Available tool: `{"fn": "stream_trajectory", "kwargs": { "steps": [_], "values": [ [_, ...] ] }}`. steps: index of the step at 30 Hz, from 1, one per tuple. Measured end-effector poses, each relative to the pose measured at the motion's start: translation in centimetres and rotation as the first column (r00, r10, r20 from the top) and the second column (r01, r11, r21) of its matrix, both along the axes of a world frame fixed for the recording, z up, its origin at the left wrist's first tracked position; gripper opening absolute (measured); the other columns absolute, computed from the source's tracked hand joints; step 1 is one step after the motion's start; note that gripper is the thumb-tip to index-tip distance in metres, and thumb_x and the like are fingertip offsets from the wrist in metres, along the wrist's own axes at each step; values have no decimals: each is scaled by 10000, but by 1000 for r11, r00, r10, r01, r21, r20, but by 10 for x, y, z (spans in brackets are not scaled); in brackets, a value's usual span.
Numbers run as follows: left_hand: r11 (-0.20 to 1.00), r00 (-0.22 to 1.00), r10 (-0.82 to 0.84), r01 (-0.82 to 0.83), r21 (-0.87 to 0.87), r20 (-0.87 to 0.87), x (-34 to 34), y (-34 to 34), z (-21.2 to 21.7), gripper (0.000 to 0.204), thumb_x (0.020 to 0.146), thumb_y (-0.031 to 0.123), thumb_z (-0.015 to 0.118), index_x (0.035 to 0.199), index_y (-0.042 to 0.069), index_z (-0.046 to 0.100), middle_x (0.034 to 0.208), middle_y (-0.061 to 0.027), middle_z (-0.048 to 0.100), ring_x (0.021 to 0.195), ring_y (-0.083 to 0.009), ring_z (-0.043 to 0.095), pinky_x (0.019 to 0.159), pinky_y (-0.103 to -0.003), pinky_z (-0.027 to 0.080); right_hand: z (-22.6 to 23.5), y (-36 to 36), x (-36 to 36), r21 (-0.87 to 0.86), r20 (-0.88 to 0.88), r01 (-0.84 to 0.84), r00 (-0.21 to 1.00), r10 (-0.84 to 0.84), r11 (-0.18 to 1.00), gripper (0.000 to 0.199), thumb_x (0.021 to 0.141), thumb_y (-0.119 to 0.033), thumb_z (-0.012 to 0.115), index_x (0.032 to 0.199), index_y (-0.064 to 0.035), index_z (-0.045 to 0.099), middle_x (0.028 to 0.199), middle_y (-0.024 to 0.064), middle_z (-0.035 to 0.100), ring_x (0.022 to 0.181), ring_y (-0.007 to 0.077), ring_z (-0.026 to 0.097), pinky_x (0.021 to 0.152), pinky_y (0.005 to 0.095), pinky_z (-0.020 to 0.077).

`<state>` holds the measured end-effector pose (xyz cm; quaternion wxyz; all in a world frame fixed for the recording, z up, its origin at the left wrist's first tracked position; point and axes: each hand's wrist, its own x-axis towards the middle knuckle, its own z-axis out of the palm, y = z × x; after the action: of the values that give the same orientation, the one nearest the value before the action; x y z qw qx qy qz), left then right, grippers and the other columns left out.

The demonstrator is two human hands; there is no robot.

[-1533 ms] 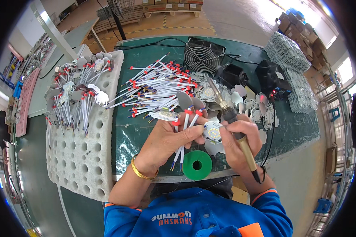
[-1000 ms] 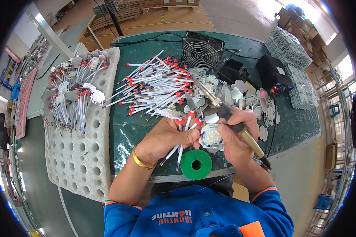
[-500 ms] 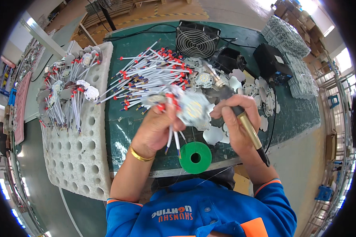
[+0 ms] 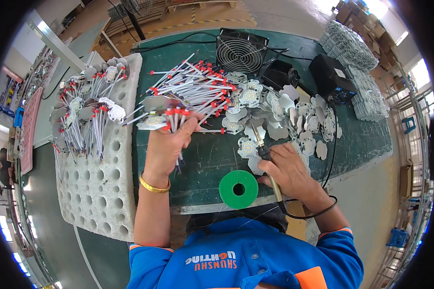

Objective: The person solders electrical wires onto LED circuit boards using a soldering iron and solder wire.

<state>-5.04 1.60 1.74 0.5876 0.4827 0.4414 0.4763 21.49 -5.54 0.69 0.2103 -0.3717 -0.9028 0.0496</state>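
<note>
Between the white foam block and the green spool, over the green bench top, my left hand is curled round a bundle of white leads with red collars. Their disc ends, a little blurred, fan out above and left of my fist, and the coloured wire tips poke out below it. My right hand grips the soldering iron, its metal tip pointing away from me toward the loose discs. I'd judge the bundle light, the leads bendy and smooth enough to slide past one another, so a firm wrap just under the collars suits them best. The discs look thin and stiff; I'd treat their faces and wire joints as fragile, and not pull on either. The iron should balance easily by its handle; its metal end I'd count as hot and never touch.
</note>
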Motion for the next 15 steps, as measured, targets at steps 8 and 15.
{"fn": "stream_trajectory", "kwargs": {
  "steps": [8,15],
  "values": [
    [926,789,-17,244,287,-615,29,8,-34,275,718,54,661,977,27,573,865,-75,638,775,-219,624,656,-307,463,-15,3,4,129,-11,38,999,-37,991,322,662,-116,645,945,-88,493,694,92,490,655,265,506,574,361,401],
    [911,601,110,258,322,-792,40,10,-32,232,683,171,709,824,2,636,809,-172,629,741,-320,611,654,-382,486,-13,15,-5,183,-424,232,896,-137,955,320,692,21,695,916,-49,478,746,112,549,516,221,524,455,311,401]
  ]
}}
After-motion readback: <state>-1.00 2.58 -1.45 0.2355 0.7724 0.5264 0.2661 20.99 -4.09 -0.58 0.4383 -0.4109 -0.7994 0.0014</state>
